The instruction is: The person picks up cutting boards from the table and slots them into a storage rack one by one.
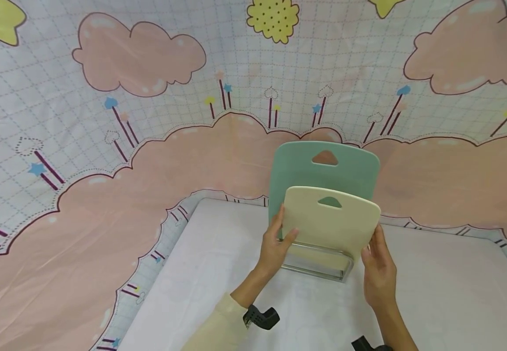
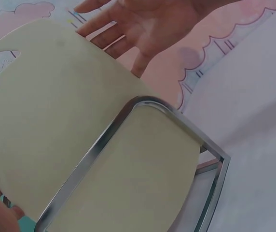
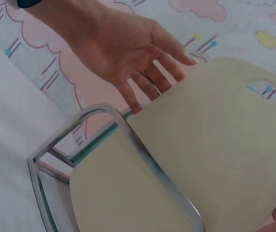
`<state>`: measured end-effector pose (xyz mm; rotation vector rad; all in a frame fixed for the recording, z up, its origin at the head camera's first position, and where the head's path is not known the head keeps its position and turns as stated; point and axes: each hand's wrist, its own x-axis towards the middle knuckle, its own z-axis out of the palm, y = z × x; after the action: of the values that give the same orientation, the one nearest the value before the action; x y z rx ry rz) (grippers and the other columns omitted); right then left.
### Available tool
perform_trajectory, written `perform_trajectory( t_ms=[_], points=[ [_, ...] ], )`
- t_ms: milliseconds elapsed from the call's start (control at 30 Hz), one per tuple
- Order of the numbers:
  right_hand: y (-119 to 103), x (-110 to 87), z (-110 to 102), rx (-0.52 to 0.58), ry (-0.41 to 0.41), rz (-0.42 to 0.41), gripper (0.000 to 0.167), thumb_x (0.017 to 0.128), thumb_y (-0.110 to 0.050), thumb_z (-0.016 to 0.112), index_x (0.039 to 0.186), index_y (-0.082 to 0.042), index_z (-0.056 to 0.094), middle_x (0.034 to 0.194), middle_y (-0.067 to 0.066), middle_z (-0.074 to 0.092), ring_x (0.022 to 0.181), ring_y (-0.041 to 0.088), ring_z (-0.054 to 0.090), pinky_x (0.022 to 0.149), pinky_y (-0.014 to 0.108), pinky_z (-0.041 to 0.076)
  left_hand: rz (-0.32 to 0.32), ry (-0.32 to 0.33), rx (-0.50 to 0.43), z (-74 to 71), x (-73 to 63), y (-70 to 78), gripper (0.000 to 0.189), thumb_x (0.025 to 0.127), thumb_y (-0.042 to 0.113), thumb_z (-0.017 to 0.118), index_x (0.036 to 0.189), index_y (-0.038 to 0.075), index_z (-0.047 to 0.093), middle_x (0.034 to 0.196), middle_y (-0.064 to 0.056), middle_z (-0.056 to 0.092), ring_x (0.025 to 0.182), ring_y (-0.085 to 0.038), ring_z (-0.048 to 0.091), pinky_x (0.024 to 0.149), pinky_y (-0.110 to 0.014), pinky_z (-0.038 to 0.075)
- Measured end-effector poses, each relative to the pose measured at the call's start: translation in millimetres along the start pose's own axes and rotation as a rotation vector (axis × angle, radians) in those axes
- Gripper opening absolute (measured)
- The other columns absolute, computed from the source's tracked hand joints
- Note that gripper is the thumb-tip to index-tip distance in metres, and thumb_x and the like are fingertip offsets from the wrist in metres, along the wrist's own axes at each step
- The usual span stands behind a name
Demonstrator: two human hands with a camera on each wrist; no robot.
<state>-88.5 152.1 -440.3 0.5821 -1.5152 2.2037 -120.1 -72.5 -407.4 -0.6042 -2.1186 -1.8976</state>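
A cream cutting board [image 1: 323,222] stands in a metal wire rack [image 1: 344,280], its lower part behind the front rail. A larger green cutting board [image 1: 294,170] rises behind it. My left hand [image 1: 273,251] is at the cream board's left edge, its thumb overlapping the front in the head view. Straight fingers of that left hand [image 3: 114,43] meet the edge in the right wrist view. At the opposite edge is my right hand [image 1: 380,278], palm turned inward. The left wrist view shows the right hand [image 2: 145,21] with spread, extended fingers at the board's side.
Rack and boards stand on a white tabletop [image 1: 209,263]. Behind the table hangs a patterned cloth [image 1: 170,161] with pink clouds and grid lines. A black strap device [image 1: 264,318] sits on the left wrist, another dark one [image 1: 367,345] on the right.
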Motion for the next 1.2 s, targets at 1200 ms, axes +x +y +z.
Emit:
perform_trajectory(
  t_ms=[1200],
  points=[
    [19.5,-9.8,0.8,-0.375,0.003,0.136,0.056,0.101,0.002,0.037,0.153,-0.011,0.018,0.157,0.01,0.016,0.143,0.018,0.016,0.107,0.018,0.025,0.016,0.054,0.021,-7.4,-12.8,-18.9,0.059,0.095,-0.004,0.051,0.144,-0.014,0.02,0.147,-0.033,0.02,0.131,-0.041,0.033,0.089,-0.054,0.043]
  ],
)
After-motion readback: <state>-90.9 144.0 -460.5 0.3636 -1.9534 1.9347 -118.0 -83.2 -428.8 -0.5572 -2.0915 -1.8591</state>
